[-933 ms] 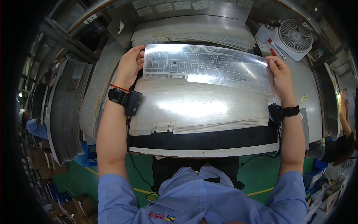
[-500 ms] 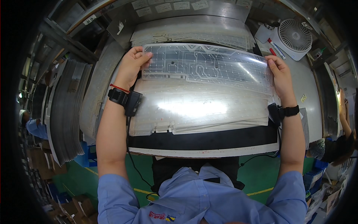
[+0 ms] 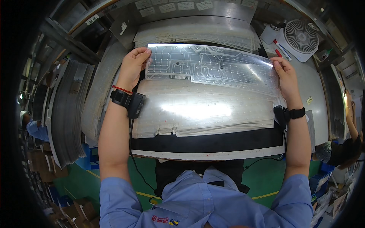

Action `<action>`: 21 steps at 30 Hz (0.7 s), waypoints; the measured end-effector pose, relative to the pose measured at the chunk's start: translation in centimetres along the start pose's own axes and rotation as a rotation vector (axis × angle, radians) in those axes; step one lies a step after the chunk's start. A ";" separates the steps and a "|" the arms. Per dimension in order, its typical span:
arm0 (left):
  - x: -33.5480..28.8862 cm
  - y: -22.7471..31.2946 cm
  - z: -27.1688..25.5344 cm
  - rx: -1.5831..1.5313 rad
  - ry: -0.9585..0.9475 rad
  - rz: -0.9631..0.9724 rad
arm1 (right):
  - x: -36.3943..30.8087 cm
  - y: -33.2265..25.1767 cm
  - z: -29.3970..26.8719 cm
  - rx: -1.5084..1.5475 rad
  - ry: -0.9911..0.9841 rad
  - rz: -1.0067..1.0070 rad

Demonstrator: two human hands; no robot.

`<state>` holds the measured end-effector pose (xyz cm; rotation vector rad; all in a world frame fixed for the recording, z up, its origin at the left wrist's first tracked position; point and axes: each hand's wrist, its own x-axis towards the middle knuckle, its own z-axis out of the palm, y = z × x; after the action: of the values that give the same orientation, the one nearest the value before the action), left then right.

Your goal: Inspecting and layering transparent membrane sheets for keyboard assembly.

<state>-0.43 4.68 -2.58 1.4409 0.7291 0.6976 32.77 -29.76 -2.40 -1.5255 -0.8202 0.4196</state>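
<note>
A clear, circuit-traced sheet point(image 3: 211, 67) is held at both ends.

Arms point(image 3: 115, 140) extended forward, well apart; left hand point(image 3: 133, 66), right hand point(image 3: 288, 78) pinching, fingers point(image 3: 283, 61) bent.

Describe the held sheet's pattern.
Pale lines and dots cross the clear sheet; head view shows it best.
</note>
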 end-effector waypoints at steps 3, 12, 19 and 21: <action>0.0 0.0 0.0 -0.002 0.001 0.003 | -0.1 0.0 -0.1 -0.002 -0.010 -0.006; -0.1 0.2 0.3 0.165 -0.054 0.004 | -0.1 0.0 0.1 0.012 -0.046 -0.041; 0.2 0.2 -0.1 -0.079 0.010 -0.066 | -0.1 0.0 0.1 -0.008 -0.034 -0.026; 0.3 -0.1 -0.3 -0.056 -0.003 -0.048 | -0.1 -0.1 0.1 -0.003 -0.038 -0.025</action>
<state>-0.46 5.05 -2.71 1.3688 0.7334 0.6737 32.61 -29.78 -2.33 -1.5128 -0.8693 0.4303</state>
